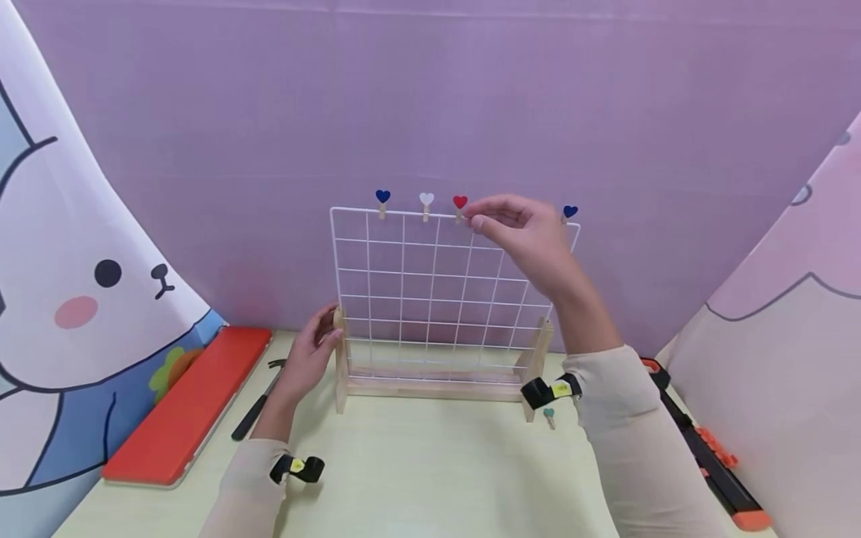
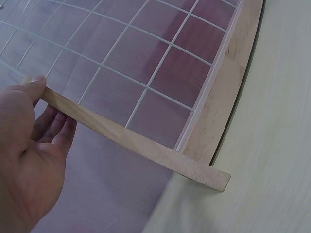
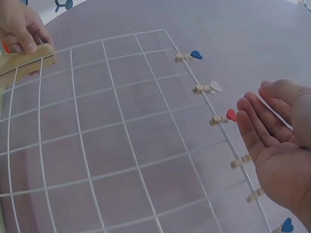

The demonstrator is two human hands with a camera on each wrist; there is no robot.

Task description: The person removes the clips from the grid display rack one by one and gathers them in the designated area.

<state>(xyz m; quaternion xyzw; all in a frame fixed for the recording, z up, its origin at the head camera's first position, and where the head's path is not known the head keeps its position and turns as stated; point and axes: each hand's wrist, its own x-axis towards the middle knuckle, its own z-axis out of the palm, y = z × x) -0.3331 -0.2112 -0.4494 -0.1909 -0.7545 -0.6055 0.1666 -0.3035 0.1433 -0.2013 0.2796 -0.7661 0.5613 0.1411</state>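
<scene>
a white wire grid (image 1: 437, 284) stands upright in a wooden base (image 1: 430, 385) on the pale surface (image 1: 430, 471), in front of a purple backdrop. a red board (image 1: 188, 407) lies at the far left of the surface, with a hammer (image 1: 258, 400) beside it. the left hand (image 1: 312, 355) grips the left wooden upright (image 2: 121, 136), thumb on top. the right hand (image 1: 525, 232), fingers relaxed and grasping nothing, is up at the grid's top edge, just beside the red heart clip (image 1: 460, 203). blue (image 1: 383, 197) and white (image 1: 427, 200) heart clips sit on the same edge.
</scene>
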